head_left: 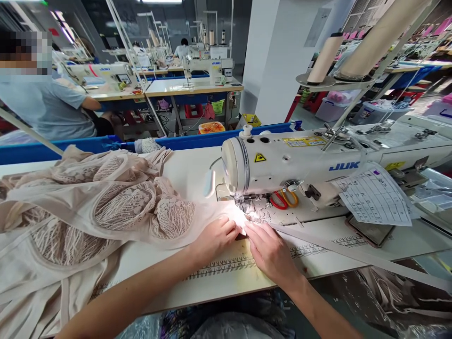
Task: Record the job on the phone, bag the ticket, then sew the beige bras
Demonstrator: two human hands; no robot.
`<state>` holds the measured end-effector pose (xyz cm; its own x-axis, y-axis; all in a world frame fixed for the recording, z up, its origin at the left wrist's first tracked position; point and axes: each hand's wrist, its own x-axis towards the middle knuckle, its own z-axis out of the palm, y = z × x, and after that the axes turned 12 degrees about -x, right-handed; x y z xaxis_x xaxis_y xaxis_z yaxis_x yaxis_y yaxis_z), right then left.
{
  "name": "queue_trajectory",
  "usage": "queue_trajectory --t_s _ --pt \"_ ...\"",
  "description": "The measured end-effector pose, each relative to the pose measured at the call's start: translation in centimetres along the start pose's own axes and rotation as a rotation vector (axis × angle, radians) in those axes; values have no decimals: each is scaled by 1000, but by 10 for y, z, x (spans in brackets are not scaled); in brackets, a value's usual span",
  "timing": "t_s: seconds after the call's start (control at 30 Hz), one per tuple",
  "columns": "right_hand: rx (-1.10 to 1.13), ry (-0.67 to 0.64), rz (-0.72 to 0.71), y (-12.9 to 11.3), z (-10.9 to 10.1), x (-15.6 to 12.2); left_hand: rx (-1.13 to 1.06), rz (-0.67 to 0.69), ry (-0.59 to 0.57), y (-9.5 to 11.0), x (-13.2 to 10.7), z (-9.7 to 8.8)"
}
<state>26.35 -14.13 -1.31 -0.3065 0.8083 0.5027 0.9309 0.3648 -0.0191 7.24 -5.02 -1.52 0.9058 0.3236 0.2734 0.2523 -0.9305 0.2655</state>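
Observation:
My left hand (216, 238) rests on beige lace fabric (116, 207) just left of the needle of the white sewing machine (293, 162), fingers curled and pressing the cloth down. Opposite it, my right hand (270, 252) lies flat on the table with its fingertips pinching the brightly lit fabric edge (242, 220) under the presser foot. A beige strap (353, 254) runs from the needle area off to the right.
Orange-handled scissors (284, 198) lie on the machine bed. A printed paper sheet (376, 195) hangs on the machine's right side. Thread cones (326, 56) stand above. A person in a blue shirt (45, 106) sits at the back left near other sewing machines (208, 68).

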Motion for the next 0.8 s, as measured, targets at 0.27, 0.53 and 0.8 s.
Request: queue_trajectory --t_s 0.27,0.53,0.8 --pt "-231 -42 -102 -2 3 6 38 18 122 -12 -1 2" --pt "-307 -66 -85 -6 14 23 19 36 140 -25 4 -9" --pt "-289 -92 -61 -7 14 31 -30 40 157 -42 9 -10"
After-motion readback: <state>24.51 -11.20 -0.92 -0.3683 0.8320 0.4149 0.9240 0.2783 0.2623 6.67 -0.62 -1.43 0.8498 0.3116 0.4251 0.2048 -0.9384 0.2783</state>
